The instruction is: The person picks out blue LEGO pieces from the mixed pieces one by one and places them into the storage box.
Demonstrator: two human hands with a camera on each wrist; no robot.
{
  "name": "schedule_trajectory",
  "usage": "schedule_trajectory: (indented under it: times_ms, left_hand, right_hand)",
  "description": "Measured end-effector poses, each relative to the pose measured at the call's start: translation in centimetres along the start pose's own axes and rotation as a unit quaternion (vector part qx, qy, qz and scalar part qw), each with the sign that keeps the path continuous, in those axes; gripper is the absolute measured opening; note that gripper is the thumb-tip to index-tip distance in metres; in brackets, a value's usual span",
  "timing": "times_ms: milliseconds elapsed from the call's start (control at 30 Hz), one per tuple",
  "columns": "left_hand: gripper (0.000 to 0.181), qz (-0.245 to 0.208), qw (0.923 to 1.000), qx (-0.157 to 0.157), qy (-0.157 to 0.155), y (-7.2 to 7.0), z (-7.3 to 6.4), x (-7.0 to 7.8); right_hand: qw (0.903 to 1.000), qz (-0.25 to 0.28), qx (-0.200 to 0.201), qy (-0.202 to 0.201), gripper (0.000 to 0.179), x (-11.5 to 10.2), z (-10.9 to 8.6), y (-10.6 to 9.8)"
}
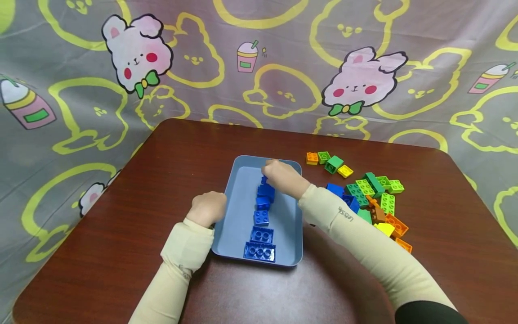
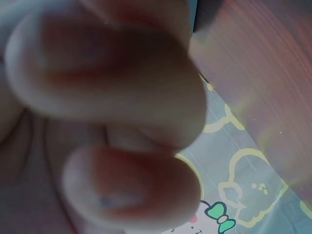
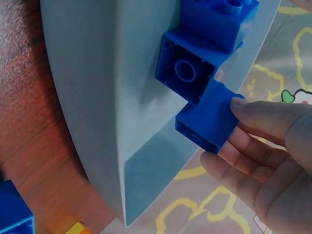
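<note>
A shallow grey-blue tray (image 1: 238, 193) holds a column of blue building bricks, among them a studded square brick (image 1: 261, 218) and a longer brick (image 1: 260, 252) nearest the front. My right hand (image 1: 283, 177) is over the tray's far end. Its thumb and fingers pinch a blue brick (image 3: 209, 117), which touches or nearly touches a hollow-side-out blue brick (image 3: 185, 70) in the column. At the tray's left rim my left hand (image 1: 208, 208) is curled, gripping the edge; its bent fingers (image 2: 131, 185) hide most of the contact in the left wrist view.
Right of the tray lies a loose pile of green bricks (image 1: 356, 193), orange bricks (image 1: 396, 225) and blue bricks (image 1: 335, 189), partly behind my right forearm. Several small bricks, including a yellow brick (image 1: 345, 171), lie farther back. A patterned cloth (image 1: 283, 67) hangs behind the brown table (image 1: 121, 234).
</note>
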State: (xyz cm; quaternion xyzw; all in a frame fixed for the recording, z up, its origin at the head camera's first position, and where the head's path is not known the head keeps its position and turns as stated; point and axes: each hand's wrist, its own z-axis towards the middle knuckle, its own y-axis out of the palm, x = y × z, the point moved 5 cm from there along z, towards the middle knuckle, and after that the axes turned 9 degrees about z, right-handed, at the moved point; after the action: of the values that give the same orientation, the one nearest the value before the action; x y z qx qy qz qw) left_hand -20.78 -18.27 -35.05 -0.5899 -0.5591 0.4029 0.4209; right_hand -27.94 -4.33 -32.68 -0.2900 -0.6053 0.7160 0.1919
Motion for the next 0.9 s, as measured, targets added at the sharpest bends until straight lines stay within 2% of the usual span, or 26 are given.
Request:
schedule_trajectory:
  times_ms: [400,900]
  left_hand:
    - [0.021,0.001,1.0,0.002,-0.001,0.02,0.05,-0.03]
    - [0.019,0.004,1.0,-0.003,-0.001,-0.11,-0.02,0.0]
  right_hand:
    - [0.9998,-0.008,-0.015,0.012,0.016,-0.39,0.21,0.41]
    - [0.9997,0.007,-0.024,0.002,0.015,-0.33,0.07,0.79]
